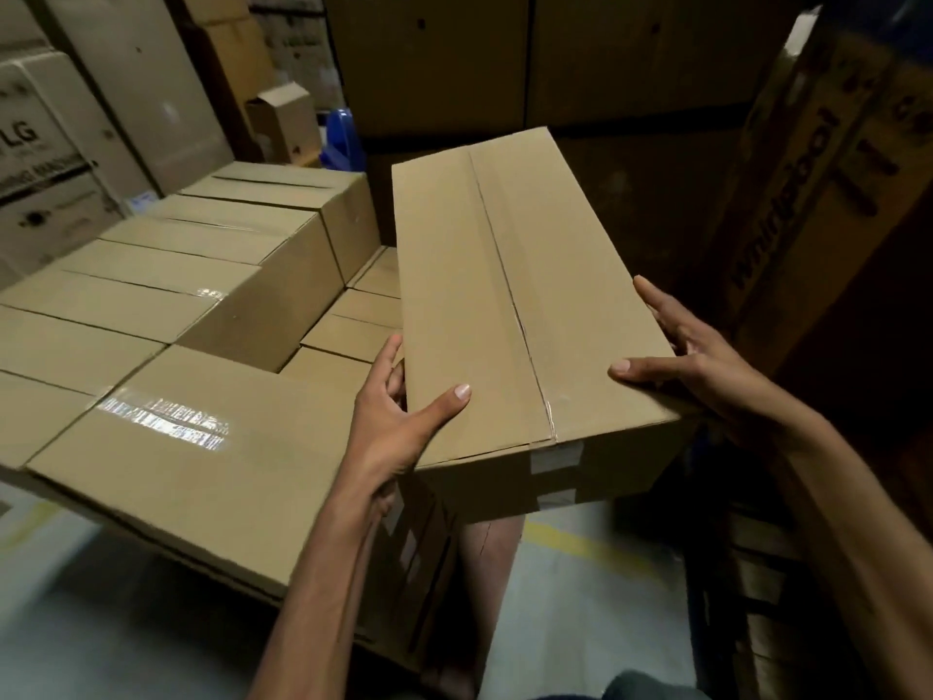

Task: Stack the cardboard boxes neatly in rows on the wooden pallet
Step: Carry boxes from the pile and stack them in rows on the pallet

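Note:
A long brown cardboard box (510,295) with a taped centre seam is held in the air in front of me. My left hand (399,421) grips its near left corner, thumb on top and fingers down the side. My right hand (691,356) grips the near right edge, thumb on top, fingers along the side. To the left lies the stack of similar taped boxes (202,295) in rows, higher on the left and lower beside the held box. The pallet under them is hidden.
Large appliance cartons (50,159) stand behind the stack at the left. A tall printed carton (818,194) rises at the right. Dark big boxes (505,58) close off the back. A blue object (343,138) shows behind. Grey floor with a yellow line (580,553) lies below.

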Demonstrator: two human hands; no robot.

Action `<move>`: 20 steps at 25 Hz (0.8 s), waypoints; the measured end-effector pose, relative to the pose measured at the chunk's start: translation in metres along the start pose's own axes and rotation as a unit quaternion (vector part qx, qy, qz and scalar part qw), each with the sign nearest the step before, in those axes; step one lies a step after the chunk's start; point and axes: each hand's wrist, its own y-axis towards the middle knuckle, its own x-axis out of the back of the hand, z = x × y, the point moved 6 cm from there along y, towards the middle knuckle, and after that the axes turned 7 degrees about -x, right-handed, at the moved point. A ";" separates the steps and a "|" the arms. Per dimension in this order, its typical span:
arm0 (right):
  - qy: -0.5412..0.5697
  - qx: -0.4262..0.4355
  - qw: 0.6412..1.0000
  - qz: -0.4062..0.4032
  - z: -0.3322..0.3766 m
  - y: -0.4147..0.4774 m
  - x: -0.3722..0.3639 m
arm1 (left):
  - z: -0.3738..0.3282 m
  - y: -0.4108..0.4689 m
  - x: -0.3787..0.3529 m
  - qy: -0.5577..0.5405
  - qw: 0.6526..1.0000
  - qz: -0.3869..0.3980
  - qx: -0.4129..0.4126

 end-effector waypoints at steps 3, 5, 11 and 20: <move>-0.021 0.018 0.999 0.044 0.013 0.067 0.003 | 0.003 0.032 0.001 -0.007 0.999 -0.050 -0.004; -0.023 0.022 0.996 0.088 0.013 0.117 0.003 | 0.007 0.049 -0.002 -0.009 0.996 -0.092 -0.009; -0.048 0.037 0.965 0.254 0.015 0.263 -0.023 | 0.034 0.094 0.001 0.043 0.969 -0.241 0.020; -0.072 0.029 0.879 0.470 0.011 0.386 -0.121 | 0.056 0.109 0.016 0.102 0.895 -0.422 0.106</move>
